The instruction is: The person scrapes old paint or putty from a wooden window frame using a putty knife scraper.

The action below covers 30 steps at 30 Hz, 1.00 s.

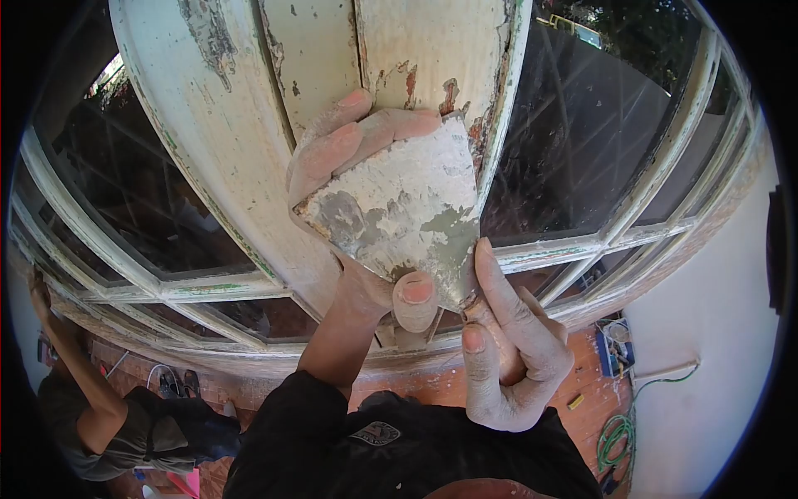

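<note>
"Scraper [407, 204], one: broad blade, coated in whitish and grey-green patches, short dusty handle. Location?"

"Before the pale wooden panel [320, 66], between the two hands; handle towards the wearer's chest."

"Left hand [366, 158]?"

"Pinching the blade: fingers bent along its far edge, thumb pressed on the face, near the lower edge. Skin whitened with dust."

"Right hand [519, 358]?"

"Closed round the handle, thumb on one side, index finger extended along the other, its tip at the blade."

"Surroundings, itemised?"

"Panel: paint flaked, reddish patches beside the blade. Glazed panes [573, 125] to either side, in worn white frames. Black shirt [416, 441], one, emblem on the chest."

"Lower left?"

"Another person [125, 416], dark clothing, arm raised, hand at the window frame."

"Lower right, on the reddish floor [565, 428]?"

"Blue box [613, 348] with mixed contents; green hose [615, 441], coiled; small yellow item [575, 402], beside neither hand."
</note>
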### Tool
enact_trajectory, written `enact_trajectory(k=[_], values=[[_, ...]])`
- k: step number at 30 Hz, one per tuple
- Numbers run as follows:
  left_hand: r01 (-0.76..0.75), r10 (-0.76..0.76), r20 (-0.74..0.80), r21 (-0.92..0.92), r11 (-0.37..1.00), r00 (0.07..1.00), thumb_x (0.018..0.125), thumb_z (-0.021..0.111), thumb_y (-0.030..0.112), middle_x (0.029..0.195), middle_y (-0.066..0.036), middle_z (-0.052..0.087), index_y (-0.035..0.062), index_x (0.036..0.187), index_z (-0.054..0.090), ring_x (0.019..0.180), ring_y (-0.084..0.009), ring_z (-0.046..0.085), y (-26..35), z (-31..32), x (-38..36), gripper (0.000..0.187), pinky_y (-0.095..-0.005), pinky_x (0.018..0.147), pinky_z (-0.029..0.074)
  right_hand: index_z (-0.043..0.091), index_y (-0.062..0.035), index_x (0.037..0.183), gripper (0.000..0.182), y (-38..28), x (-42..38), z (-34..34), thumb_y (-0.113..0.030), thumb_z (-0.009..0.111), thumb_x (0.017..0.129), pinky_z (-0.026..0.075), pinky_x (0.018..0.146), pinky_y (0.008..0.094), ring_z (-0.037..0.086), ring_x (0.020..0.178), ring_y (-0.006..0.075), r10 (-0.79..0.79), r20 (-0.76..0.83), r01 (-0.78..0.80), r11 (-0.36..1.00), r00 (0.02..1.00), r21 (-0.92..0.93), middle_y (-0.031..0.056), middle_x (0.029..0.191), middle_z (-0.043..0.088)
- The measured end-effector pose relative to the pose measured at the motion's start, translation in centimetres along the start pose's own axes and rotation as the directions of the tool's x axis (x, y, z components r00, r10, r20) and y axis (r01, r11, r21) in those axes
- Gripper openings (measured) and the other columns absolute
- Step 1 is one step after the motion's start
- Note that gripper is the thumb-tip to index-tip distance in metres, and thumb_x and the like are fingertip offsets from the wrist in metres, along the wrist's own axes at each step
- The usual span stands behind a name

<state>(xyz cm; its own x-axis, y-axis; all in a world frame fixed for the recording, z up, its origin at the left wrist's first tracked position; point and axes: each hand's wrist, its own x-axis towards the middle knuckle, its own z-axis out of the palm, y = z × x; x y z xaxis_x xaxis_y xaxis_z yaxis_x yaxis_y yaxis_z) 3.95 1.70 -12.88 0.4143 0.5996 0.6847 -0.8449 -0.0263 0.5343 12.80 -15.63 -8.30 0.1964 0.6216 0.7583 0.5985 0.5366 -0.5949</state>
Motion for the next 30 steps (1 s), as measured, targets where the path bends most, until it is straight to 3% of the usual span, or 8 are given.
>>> enact_trajectory(k=[7, 16, 19, 22, 23, 26, 29, 30], values=[[0.116, -0.114, 0.033, -0.08, 0.99, 0.993, 0.078, 0.079, 0.042, 0.125, -0.015, 0.061, 0.0005, 0.143, 0.038, 0.115, -0.0243, 0.06, 0.1, -0.1, -1.1, 0.087, -0.0359, 0.099, 0.05, 0.055, 0.0157, 0.133, 0.05, 0.3, 0.3, 0.3, -0.007, 0.061, 0.089, 0.045, 0.093, 0.0296, 0.067, 0.091, 0.0201, -0.016, -0.012, 0.016, 1.0, 1.0, 0.006, 0.0244, 0.093, 0.071], [0.141, -0.139, 0.035, -0.094, 0.985, 0.99, 0.08, 0.08, 0.034, 0.127, -0.014, 0.06, 0.0005, 0.142, 0.039, 0.114, -0.023, 0.061, 0.5, 0.2, -2.0, 0.081, -0.0343, 0.097, 0.052, 0.053, 0.0159, 0.134, 0.052, -0.1, 0.3, 0.8, -0.015, 0.061, 0.094, 0.05, 0.08, 0.0298, 0.067, 0.086, 0.0189, -0.035, -0.017, 0.034, 0.998, 0.999, -0.059, 0.0251, 0.089, 0.07], [0.151, -0.147, 0.046, -0.097, 0.984, 0.988, 0.081, 0.08, 0.031, 0.128, -0.013, 0.06, 0.0006, 0.141, 0.039, 0.113, -0.0225, 0.061, 0.6, 0.5, -2.2, 0.079, -0.0337, 0.097, 0.053, 0.059, 0.017, 0.126, 0.05, 0.3, 0.7, 1.4, -0.003, 0.068, 0.081, 0.031, 0.054, 0.0256, 0.054, 0.048, 0.0076, -0.132, -0.105, 0.129, 0.991, 0.986, -0.041, 0.019, 0.094, 0.076], [0.134, -0.129, 0.06, -0.085, 0.987, 0.99, 0.082, 0.08, 0.028, 0.128, -0.013, 0.06, 0.0006, 0.141, 0.04, 0.113, -0.0221, 0.061, 0.9, 1.1, -2.0, 0.077, -0.0332, 0.097, 0.053, 0.059, 0.0165, 0.127, 0.05, 0.4, 0.6, 1.5, -0.001, 0.068, 0.081, 0.034, 0.055, 0.0253, 0.055, 0.048, 0.0083, -0.127, -0.11, 0.126, 0.992, 0.986, -0.02, 0.0197, 0.095, 0.076], [0.113, -0.109, 0.055, -0.063, 0.992, 0.992, 0.082, 0.08, 0.027, 0.129, -0.013, 0.059, 0.0006, 0.141, 0.04, 0.113, -0.022, 0.062, 1.0, 1.4, -1.9, 0.076, -0.033, 0.096, 0.053, 0.057, 0.0163, 0.13, 0.049, 0.3, 0.5, 1.4, -0.007, 0.065, 0.087, 0.04, 0.074, 0.0288, 0.061, 0.073, 0.0155, -0.103, -0.071, 0.101, 0.995, 0.992, -0.026, 0.0234, 0.097, 0.073], [-0.027, 0.021, 0.035, 0.197, 0.98, 0.999, 0.085, 0.076, 0.028, 0.129, -0.012, 0.059, -0.0002, 0.141, 0.039, 0.114, -0.0219, 0.061, 1.5, 2.6, -0.6, 0.072, -0.032, 0.098, 0.052, 0.055, 0.016, 0.132, 0.049, 0.3, 1.4, 1.2, -0.011, 0.062, 0.092, 0.045, 0.097, 0.0331, 0.067, 0.102, 0.0235, -0.023, -0.052, 0.023, 1.0, 0.998, -0.008, 0.0276, 0.103, 0.071], [-0.096, 0.085, 0.049, 0.302, 0.948, 0.995, 0.086, 0.076, 0.028, 0.129, -0.013, 0.059, -0.0002, 0.141, 0.039, 0.114, -0.0219, 0.061, 1.6, 2.8, 0.0, 0.072, -0.0321, 0.098, 0.052, 0.054, 0.0154, 0.134, 0.049, 1.2, 2.0, 0.9, -0.008, 0.061, 0.091, 0.044, 0.101, 0.0343, 0.066, 0.109, 0.025, 0.012, -0.056, -0.011, 1.0, 0.998, 0.016, 0.0282, 0.112, 0.07], [-0.101, 0.089, 0.053, 0.3, 0.949, 0.995, 0.086, 0.075, 0.028, 0.129, -0.013, 0.059, -0.0001, 0.141, 0.039, 0.115, -0.0219, 0.061, 1.5, 2.6, 0.1, 0.072, -0.0321, 0.098, 0.052, 0.056, 0.014, 0.133, 0.05, 1.5, 2.3, 1.0, -0.006, 0.065, 0.088, 0.043, 0.082, 0.0288, 0.064, 0.083, 0.0175, -0.067, -0.089, 0.068, 0.998, 0.994, 0.013, 0.0194, 0.096, 0.072]])
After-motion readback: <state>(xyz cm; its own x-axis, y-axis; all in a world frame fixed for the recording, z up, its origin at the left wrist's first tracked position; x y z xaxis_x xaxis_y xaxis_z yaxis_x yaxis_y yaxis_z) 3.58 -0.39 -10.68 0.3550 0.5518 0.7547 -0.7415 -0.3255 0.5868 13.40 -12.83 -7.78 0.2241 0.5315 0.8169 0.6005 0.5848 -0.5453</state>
